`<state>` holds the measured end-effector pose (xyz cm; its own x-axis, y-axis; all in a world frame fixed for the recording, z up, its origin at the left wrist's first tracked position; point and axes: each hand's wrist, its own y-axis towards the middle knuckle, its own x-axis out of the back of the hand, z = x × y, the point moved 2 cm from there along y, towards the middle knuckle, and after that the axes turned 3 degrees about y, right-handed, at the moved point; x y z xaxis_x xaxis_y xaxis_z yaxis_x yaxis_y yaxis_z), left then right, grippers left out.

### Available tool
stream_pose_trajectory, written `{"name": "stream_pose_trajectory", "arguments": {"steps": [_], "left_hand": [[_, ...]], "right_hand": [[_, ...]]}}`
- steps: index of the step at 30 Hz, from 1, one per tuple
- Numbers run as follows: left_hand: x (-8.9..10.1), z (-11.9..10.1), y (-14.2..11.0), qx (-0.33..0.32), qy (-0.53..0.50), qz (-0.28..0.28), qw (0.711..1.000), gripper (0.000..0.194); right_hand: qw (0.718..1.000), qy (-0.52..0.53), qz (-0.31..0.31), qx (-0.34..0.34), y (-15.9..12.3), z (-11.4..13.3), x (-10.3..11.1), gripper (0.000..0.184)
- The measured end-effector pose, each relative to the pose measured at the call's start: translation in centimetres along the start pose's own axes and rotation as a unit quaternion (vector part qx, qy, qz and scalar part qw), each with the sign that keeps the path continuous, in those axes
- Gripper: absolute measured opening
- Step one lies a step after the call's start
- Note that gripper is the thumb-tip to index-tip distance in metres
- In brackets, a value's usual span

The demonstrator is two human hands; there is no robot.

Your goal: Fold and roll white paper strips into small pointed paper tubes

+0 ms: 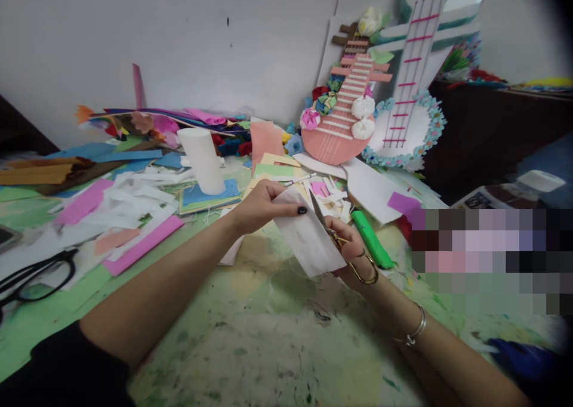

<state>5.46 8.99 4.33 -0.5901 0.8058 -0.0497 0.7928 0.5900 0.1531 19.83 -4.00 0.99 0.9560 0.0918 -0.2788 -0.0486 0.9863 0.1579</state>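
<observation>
- Table (268, 347): paint-stained, carrying everything; clock directions run from the paper, 12 being away from the person.
- White guitar (410, 73), between 1 and 2 o'clock: strings and flower rim are on; it looks done.
- Pink guitar (335, 139), 1 o'clock: strung and flowered, so apparently done too.
- Scraps (129, 198), 9 o'clock: loose white, pink and green pieces, seemingly unused or offcuts.
- Roll (201, 159), 10 o'clock: standing, leaning slightly.
- Paper (307, 231): white, held up between both hands, above the table. No cut shows through it, so cutting seems barely begun and most is left.
- Left hand (262, 205), 10 o'clock: pinching the paper's upper edge.
- Right hand (348, 239), 3 o'clock: gripping scissors (320, 211) along the paper's right edge; blade opening is unclear.
</observation>
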Motion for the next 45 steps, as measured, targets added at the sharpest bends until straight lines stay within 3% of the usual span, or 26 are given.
{"name": "stream_pose_trajectory", "arguments": {"steps": [15,22,28,36,45], "left_hand": [[-0.14,-0.52,-0.05,0.003,0.017,-0.018,1.0,0.026],[-0.02,-0.27,-0.06,0.001,0.044,0.009,0.999,0.023],[-0.39,0.02,0.02,-0.008,0.061,0.019,0.998,0.024],[-0.39,-0.17,-0.11,-0.009,0.048,0.021,0.999,0.025],[-0.79,0.3,-0.09,0.0,0.093,0.045,0.995,0.024]], "right_hand": [[0.999,0.034,-0.017,-0.023,-0.11,0.1,-0.19,0.066],[0.999,0.031,-0.016,-0.012,-0.18,-0.04,0.03,0.063],[0.999,0.0,-0.045,-0.006,-0.02,-0.22,0.23,0.072],[1.0,-0.02,-0.022,-0.006,-0.03,-0.57,0.68,0.067],[0.999,0.029,-0.03,-0.013,-0.07,0.09,-0.22,0.062]]}}
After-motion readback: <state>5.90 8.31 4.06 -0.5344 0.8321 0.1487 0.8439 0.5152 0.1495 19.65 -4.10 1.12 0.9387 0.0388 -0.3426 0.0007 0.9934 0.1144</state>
